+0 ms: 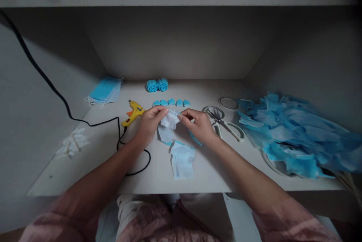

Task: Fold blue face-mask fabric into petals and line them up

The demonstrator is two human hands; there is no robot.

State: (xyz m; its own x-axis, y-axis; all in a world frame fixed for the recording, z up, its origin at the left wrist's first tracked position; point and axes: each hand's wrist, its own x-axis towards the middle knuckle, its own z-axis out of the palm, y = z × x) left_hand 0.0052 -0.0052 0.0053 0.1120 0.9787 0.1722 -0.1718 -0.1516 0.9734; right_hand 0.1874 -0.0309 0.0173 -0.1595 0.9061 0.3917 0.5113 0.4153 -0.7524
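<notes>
A small pale blue-white piece of fabric (170,120) is stretched between my two hands above the middle of the table. My left hand (152,121) pinches its left edge, and my right hand (197,122) pinches its right edge. Under and below them lie more pale pieces, one (166,134) partly beneath the held piece and another (183,160) nearer the front. Just behind my hands several small folded blue pieces (171,102) form a row. Farther back sit two blue rolled rosettes (157,85). A thin blue strip shows under my right hand.
A yellow glue gun (134,113) with a black cord (98,124) lies left of my hands. Scissors (223,122) and a ring (228,102) are to the right, beside a big blue fabric pile (299,132). Blue masks (105,90) and white scraps (74,142) lie left.
</notes>
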